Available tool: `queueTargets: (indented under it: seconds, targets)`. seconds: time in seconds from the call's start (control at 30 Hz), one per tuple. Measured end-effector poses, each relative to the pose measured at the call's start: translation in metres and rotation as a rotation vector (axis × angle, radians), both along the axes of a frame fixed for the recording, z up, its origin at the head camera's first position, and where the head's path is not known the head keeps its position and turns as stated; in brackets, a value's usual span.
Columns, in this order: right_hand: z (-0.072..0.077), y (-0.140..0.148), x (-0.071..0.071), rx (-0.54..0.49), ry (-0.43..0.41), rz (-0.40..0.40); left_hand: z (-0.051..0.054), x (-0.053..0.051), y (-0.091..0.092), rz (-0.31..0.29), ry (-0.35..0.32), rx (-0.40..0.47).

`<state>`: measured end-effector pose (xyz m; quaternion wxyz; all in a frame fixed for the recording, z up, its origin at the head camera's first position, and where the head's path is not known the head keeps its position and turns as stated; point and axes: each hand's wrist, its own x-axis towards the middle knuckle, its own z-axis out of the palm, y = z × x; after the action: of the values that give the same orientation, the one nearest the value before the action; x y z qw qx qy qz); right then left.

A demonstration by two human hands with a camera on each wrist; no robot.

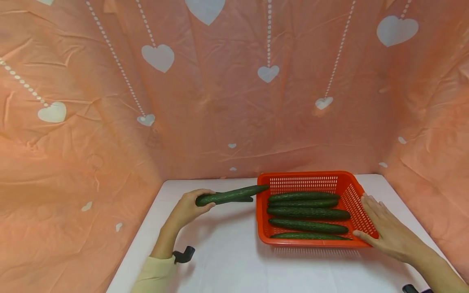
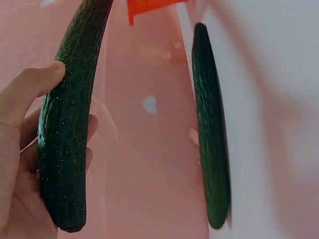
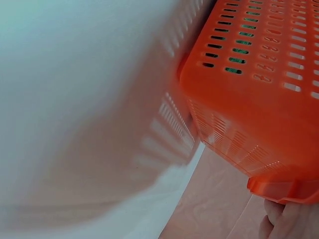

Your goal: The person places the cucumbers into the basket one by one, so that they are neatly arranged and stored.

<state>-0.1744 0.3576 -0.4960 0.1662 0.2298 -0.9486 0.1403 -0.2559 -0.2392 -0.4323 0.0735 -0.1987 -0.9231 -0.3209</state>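
Note:
My left hand (image 1: pixel 188 209) grips a dark green cucumber (image 1: pixel 234 195) by its thick end, thumb across its side. The cucumber's thin end points right and overlaps the basket's left rim in the head view. A second cucumber (image 2: pixel 212 134) lies on the white table beyond, partly hidden behind the held one in the head view. Several cucumbers (image 1: pixel 307 212) lie side by side in the red-orange plastic basket (image 1: pixel 300 243). On the basket's right rim rests my right hand (image 1: pixel 393 232), fingers straight and thumb spread; only its fingertips show in the right wrist view.
The white-covered table (image 1: pixel 227 252) reaches back to an orange cloth backdrop (image 1: pixel 205 122) printed with hearts, which also hangs at both sides. The slotted basket (image 3: pixel 239 94) stands near the table's back right.

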Motion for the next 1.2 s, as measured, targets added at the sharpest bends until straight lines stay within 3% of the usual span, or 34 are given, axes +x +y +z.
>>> queueTargets:
  seconds: [0.43, 0.87, 1.2]
  targets:
    - [0.0, 0.0, 0.003, -0.007, -0.024, -0.006, 0.012, 0.008, 0.056, -0.08, 0.016, 0.038]
    - [-0.003, 0.0, -0.001, -0.008, -0.009, 0.006, 0.008, 0.011, 0.118, -0.192, 0.006, 0.02]
    - [-0.001, 0.0, -0.001, -0.01, 0.003, 0.011, 0.007, 0.019, 0.169, -0.203, -0.019, -0.057]
